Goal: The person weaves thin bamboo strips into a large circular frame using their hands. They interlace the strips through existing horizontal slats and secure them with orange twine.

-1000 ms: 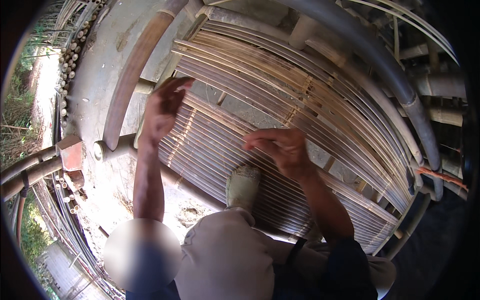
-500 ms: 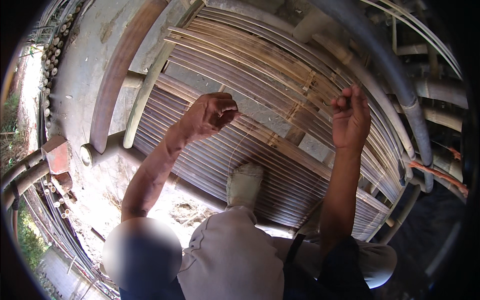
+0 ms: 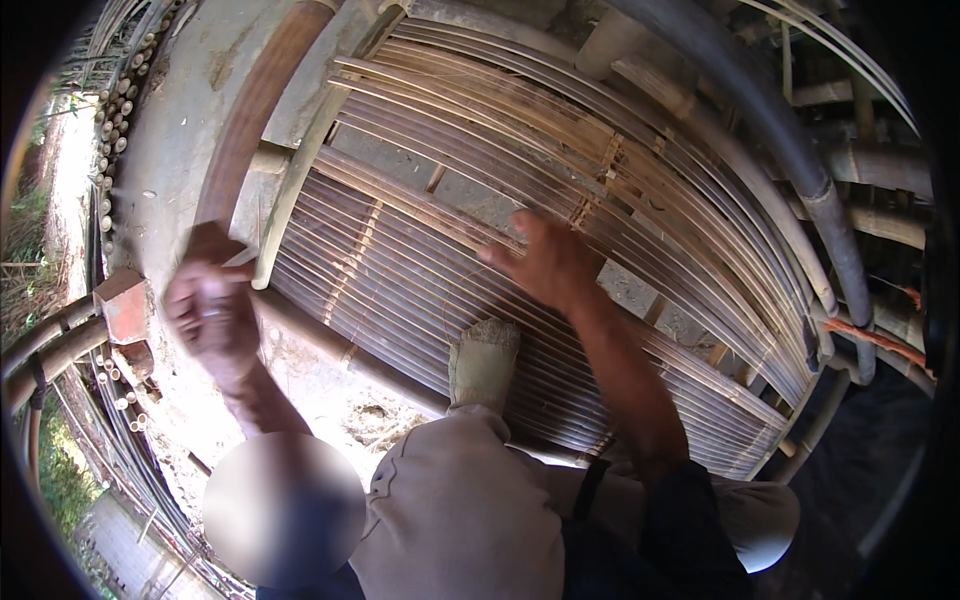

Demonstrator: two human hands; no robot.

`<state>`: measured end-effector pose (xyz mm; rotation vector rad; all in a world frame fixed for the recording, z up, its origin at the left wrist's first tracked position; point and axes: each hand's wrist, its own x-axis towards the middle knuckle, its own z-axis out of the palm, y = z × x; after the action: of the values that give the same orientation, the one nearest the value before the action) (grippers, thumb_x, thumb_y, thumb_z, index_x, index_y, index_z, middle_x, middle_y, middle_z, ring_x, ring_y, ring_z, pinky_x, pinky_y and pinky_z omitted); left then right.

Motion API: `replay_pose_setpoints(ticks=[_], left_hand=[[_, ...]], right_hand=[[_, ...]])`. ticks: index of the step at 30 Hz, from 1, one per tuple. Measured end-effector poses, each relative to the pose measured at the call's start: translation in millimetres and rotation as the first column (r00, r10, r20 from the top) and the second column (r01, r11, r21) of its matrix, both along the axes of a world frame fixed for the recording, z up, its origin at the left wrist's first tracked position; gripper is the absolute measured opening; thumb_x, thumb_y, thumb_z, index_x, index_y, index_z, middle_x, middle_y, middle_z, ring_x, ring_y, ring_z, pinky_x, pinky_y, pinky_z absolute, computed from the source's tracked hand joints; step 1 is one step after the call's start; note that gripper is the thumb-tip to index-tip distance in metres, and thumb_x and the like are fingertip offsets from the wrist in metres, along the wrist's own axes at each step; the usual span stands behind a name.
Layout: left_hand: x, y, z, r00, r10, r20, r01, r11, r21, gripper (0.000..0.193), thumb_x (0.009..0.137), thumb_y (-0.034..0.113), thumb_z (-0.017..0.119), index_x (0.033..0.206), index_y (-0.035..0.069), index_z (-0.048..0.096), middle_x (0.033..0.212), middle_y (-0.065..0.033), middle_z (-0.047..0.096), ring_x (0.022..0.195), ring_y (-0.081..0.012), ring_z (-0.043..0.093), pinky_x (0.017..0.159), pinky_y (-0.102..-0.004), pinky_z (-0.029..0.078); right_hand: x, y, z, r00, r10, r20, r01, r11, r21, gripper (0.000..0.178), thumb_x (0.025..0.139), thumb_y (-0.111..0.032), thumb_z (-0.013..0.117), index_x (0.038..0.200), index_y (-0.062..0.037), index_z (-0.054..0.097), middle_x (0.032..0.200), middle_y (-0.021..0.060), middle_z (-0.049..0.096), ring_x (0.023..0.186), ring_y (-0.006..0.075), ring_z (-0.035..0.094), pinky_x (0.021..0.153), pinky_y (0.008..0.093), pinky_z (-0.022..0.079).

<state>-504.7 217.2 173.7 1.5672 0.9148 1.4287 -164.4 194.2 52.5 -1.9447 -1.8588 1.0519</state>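
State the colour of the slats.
The slats are brown, some darker and some lighter tan; the head view shows this best.

Left hand blurred, seemingly curled

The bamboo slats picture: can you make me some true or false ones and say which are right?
1. The right hand is over the bamboo slats. True.
2. The left hand is over the slats too. False: it is left of them.
3. A foot is on the slats. True.
4. The right hand is a tight fist. False: its fingers are spread.
5. The orange cord is on the picture's left. False: right.
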Motion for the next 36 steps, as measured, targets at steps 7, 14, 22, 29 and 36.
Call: replay_pose_setpoints(ticks=[7, 14, 22, 29, 36], left_hand=[[-75, -33, -76, 0.568, 0.807, -0.163, -0.801, 0.497, -0.333, 0.059, 0.1, 0.033, 0.055, 0.149, 0.003, 0.041, 0.135, -0.0191, 0.056, 0.099, -0.0234, 0.065, 0.081, -0.0321, 0.053], [70, -45, -186, 0.657, 0.299, -0.693, -0.41, 0.912, 0.005, 0.078, 0.083, 0.01, 0.079, 0.149, 0.006, 0.038, 0.147, -0.0187, 0.046, 0.134, -0.0346, 0.046, 0.107, -0.0474, 0.046], [113, 24, -102, 0.959, -0.074, -0.272, -0.019, 0.945, -0.325, 0.04, 0.102, 0.037, 0.056, 0.078, 0.005, 0.06, 0.073, -0.0031, 0.058, 0.067, -0.0142, 0.053, 0.065, -0.0301, 0.044], [127, 55, 42, 0.933, -0.293, 0.21, 0.313, 0.947, -0.069, 0.042, 0.109, 0.037, 0.038, 0.073, 0.015, 0.042, 0.068, 0.0038, 0.033, 0.062, -0.0106, 0.029, 0.059, -0.0267, 0.028], [96, 109, 38, 0.87, -0.228, 0.438, 0.281, 0.958, -0.058, 0.041, 0.107, 0.037, 0.043, 0.074, 0.013, 0.05, 0.066, 0.0026, 0.04, 0.06, -0.0095, 0.035, 0.06, -0.0255, 0.034]], right_hand=[[-22, 6, -48, 0.995, 0.095, 0.035, -0.099, 0.982, 0.162, 0.022, 0.093, -0.023, 0.064, 0.104, -0.0045, 0.067, 0.094, 0.019, 0.07, 0.09, 0.0373, 0.07, 0.075, 0.0452, 0.057], [-12, 33, -21, 0.987, 0.161, -0.027, -0.148, 0.95, 0.275, 0.017, 0.09, -0.017, 0.064, 0.086, -0.0016, 0.068, 0.084, 0.0201, 0.071, 0.076, 0.0348, 0.071, 0.07, 0.0438, 0.056], [46, 36, 113, 0.707, 0.104, -0.699, -0.081, 0.995, 0.065, 0.029, 0.094, -0.019, 0.064, 0.117, -0.0014, 0.063, 0.097, 0.0111, 0.07, 0.089, 0.0183, 0.069, 0.075, 0.0306, 0.058], [-25, 46, 77, 0.701, 0.386, -0.599, 0.093, 0.784, 0.614, 0.034, 0.092, -0.018, 0.07, 0.119, 0.0004, 0.061, 0.115, 0.0159, 0.068, 0.108, 0.0231, 0.067, 0.092, 0.0383, 0.058], [-14, 49, 40, 0.683, -0.09, -0.725, 0.428, 0.853, 0.297, 0.011, 0.093, -0.011, 0.068, 0.095, -0.0005, 0.069, 0.091, 0.0104, 0.072, 0.08, 0.0146, 0.068, 0.071, 0.0268, 0.055]])
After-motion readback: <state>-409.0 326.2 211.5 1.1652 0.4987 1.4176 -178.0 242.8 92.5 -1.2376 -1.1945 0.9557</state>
